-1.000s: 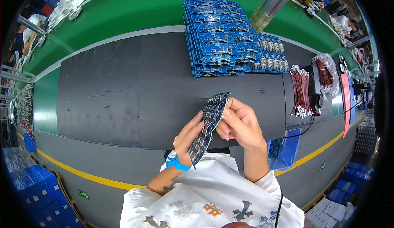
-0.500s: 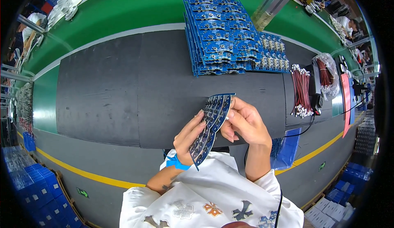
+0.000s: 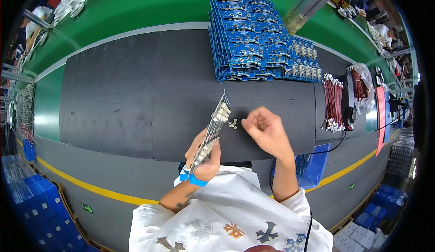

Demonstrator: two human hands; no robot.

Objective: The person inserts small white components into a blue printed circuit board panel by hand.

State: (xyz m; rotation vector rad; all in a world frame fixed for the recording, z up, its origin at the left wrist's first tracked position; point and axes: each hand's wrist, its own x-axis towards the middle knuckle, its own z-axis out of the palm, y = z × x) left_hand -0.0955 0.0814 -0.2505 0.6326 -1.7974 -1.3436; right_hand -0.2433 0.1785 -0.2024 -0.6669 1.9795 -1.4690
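Observation:
My left hand (image 3: 210, 165) grips a circuit board panel (image 3: 212, 133) by its lower part. The panel stands steeply tilted, almost edge-on, with rows of whitish components on its right-facing side. Just right of the panel, several small whitish pieces (image 3: 233, 123) lie on the black mat (image 3: 181, 98). My right hand (image 3: 270, 135) is beside these pieces, apart from the panel, its fingers curled in. A small bit shows among the curled fingers, too small to name.
A tall stack of blue circuit board panels (image 3: 242, 39) stands at the back, with panels bearing whitish components (image 3: 306, 59) at its right. Farther right lie red wires with white connectors (image 3: 333, 100) and a plastic bag of wires (image 3: 361, 86). A metal post (image 3: 312, 7) rises behind.
My left hand has turned the panel from its blue face to nearly edge-on, showing its whitish components. My right hand has let go of the panel's edge. Small whitish pieces now show on the mat.

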